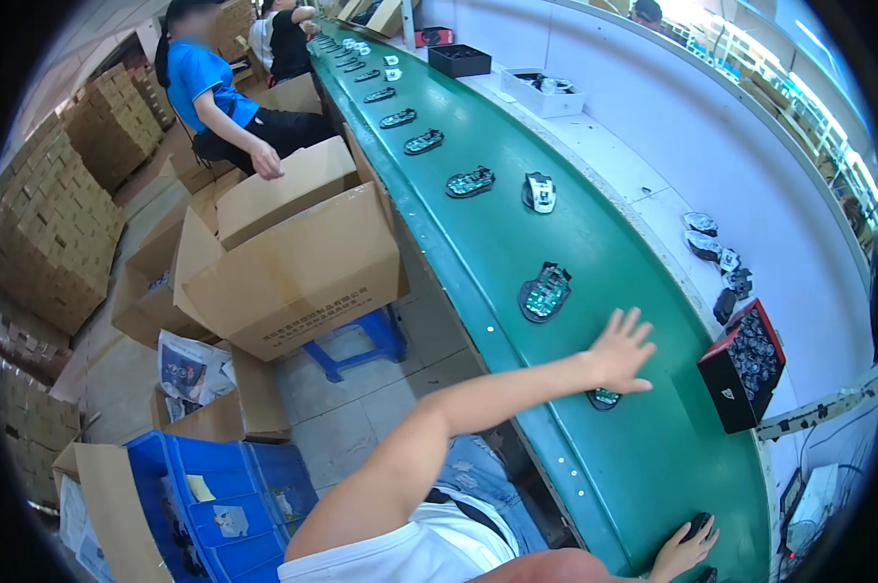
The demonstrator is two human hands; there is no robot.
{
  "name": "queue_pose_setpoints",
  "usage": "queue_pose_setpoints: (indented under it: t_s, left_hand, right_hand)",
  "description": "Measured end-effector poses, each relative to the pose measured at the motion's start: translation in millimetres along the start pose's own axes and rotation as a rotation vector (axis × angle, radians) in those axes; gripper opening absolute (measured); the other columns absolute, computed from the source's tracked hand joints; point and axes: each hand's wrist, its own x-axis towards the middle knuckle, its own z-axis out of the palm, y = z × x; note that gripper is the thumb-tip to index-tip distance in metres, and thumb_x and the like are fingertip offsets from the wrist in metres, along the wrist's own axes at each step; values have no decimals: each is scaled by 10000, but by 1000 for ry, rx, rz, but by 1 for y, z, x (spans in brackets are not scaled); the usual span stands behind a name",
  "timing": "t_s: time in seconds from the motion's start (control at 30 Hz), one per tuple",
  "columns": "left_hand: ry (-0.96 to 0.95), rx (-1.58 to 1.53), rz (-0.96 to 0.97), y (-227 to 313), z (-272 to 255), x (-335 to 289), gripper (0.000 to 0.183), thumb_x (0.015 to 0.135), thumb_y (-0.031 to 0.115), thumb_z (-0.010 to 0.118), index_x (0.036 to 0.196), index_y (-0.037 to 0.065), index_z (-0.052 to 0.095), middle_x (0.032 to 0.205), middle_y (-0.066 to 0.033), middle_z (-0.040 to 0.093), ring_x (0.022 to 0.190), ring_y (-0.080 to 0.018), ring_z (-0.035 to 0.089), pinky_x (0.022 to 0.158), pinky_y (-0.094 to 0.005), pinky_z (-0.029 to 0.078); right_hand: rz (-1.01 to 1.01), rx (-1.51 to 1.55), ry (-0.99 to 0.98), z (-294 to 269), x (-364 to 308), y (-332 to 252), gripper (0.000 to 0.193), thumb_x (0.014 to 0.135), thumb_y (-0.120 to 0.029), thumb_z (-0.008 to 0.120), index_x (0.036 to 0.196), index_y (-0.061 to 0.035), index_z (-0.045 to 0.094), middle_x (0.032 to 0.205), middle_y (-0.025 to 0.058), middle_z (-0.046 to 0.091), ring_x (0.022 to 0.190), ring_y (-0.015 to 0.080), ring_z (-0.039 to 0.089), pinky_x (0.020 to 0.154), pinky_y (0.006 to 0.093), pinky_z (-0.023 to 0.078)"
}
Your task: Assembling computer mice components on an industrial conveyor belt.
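Note:
My left hand [621, 355] hovers with spread fingers over the green conveyor belt [497, 248], holding nothing. Partly hidden beneath it is a mouse base with a green circuit board [605, 399]. Just beyond the fingers lies another open mouse base [546, 291], its board facing up. At the lower right, my right hand [685, 552] has its fingers around a black mouse part [696, 526] on the belt. A dark piece [708, 575] is cut off at the lower edge beside that hand.
Several mouse bases [423, 142] and a white mouse part [540, 192] line the belt. A black-and-red box [740, 374] of small black parts stands on the right ledge, near loose mouse shells [703, 243]. Cartons [293, 262] and a blue crate [220, 505] stand left. A co-worker [206, 83] sits beyond.

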Motion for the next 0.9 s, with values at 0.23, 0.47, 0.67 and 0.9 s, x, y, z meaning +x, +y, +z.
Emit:
queue_pose_setpoints:
  t_s: [0.23,0.47,0.67,0.9]
  left_hand:
    - [31,-111,89,7,41,-5,616,908,465,643,1307,2,564,1483,-261,421,1409,-517,319,1160,-625,268]
    - [143,-355,499,71,84,28,456,869,357,711,1148,7,626,1319,-203,574,1310,-406,489,1107,-504,398]
    - [-65,-393,580,25,32,29,686,791,462,796,1268,9,599,1258,-186,605,1205,-359,563,1019,-452,471]
    - [-122,-327,550,31,28,31,894,731,614,791,1382,57,535,1392,-163,534,1352,-360,460,1137,-496,342]
  right_hand:
    - [128,587,62,-6,156,-18,443,953,-133,619,1371,-10,541,1512,242,420,1392,416,417,1141,488,337]
    - [87,821,-216,143,331,-31,328,917,-229,652,1165,-17,681,1045,197,730,952,312,716,855,409,545]
    - [121,513,-824,205,338,-62,735,739,-534,795,1205,22,680,1252,286,651,1181,422,629,1014,471,507]
    - [219,697,-439,158,333,-57,318,826,-331,747,1020,-82,779,941,210,736,922,388,712,832,456,562]
